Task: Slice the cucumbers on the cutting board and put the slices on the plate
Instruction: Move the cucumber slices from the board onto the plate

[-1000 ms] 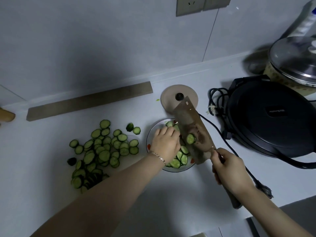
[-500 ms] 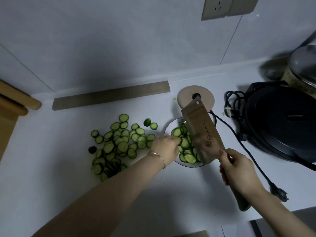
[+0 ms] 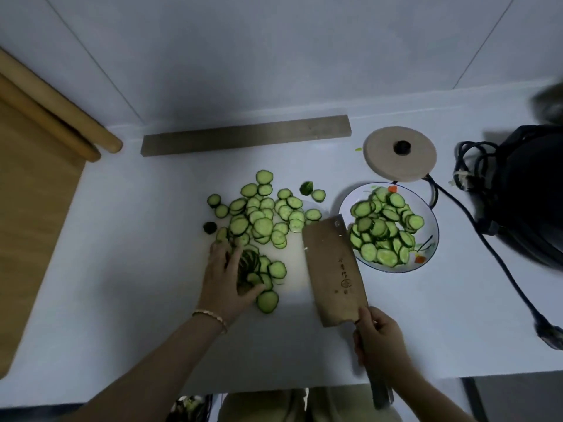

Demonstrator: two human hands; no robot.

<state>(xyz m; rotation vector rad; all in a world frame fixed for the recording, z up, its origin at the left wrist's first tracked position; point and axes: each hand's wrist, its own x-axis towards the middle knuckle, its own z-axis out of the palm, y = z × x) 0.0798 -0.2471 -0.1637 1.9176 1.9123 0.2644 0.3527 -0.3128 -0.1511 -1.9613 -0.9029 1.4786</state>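
Several cucumber slices [image 3: 263, 222] lie spread on the white cutting board [image 3: 295, 269] in the middle of the counter. My left hand [image 3: 227, 277] rests on a leaning row of slices [image 3: 259, 269] at the pile's near end, fingers and thumb curved around them. My right hand [image 3: 379, 339] grips the handle of a cleaver [image 3: 335, 274]; its broad blade lies flat over the board, between the pile and the plate. The blue-rimmed white plate [image 3: 428, 214] to the right holds several slices [image 3: 384, 229].
A round wooden lid [image 3: 400, 155] sits behind the plate. A black electric pan [image 3: 530, 193] with a coiled cord [image 3: 475, 233] fills the right side. A wooden board and rolling pins [image 3: 45, 123] are at the left. A grey strip [image 3: 243, 134] lies by the wall.
My left hand left the plate and moved left onto the slices on the board. The cleaver swung from above the plate down and left over the board, with nothing on its blade.
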